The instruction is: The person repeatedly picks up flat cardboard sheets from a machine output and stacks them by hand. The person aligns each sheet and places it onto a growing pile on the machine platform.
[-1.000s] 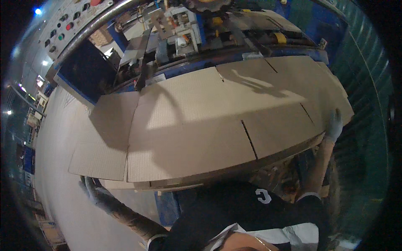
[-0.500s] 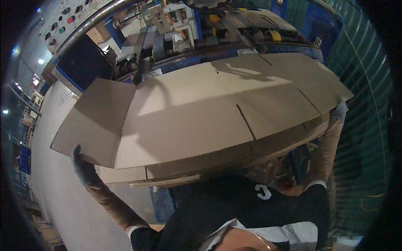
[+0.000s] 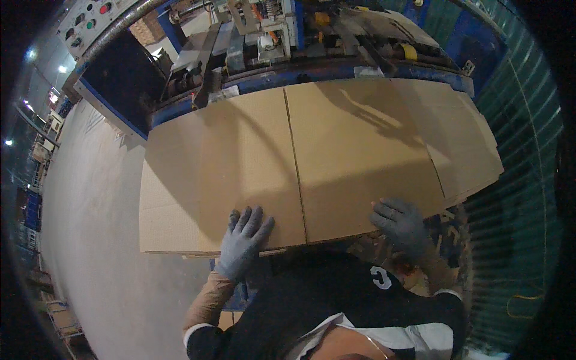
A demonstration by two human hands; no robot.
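The grey-gloved left grip (image 3: 243,243) and grey-gloved right grip (image 3: 399,227) rest with fingers spread, pinching nothing, along the near edge of a flat, creased brown cardboard sheet (image 3: 336,156) beside a blue metal machine (image 3: 300,69); uneven pressure could skew the sheet.

Palm of left hand (image 3: 245,240) hidden; machine (image 3: 300,68) cut off above.
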